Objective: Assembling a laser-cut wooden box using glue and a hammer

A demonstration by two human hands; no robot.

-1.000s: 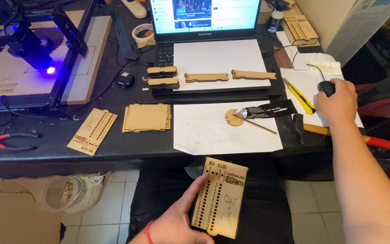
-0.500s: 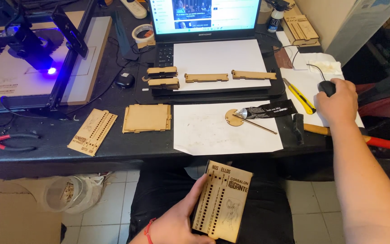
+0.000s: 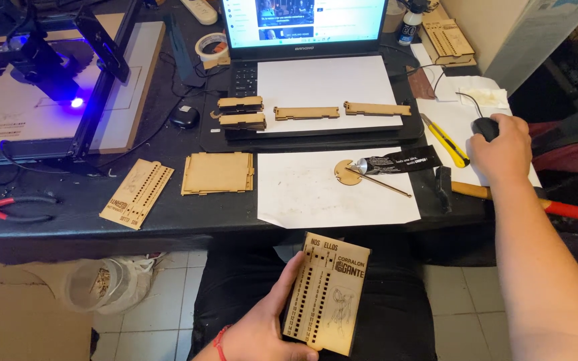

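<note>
Hands: left (image 3: 262, 327) grips wooden panel (image 3: 327, 291) | right (image 3: 503, 150) covers mouse (image 3: 484, 127)

Person seated at desk: two bare forearms, no sleeves in sight. Left hand (image 3: 262, 331): thin red cord bracelet (image 3: 220, 342) at the wrist. Right hand (image 3: 503, 152): no rings or bands visible. Dark black trousers (image 3: 396, 314) over the lap.
</note>
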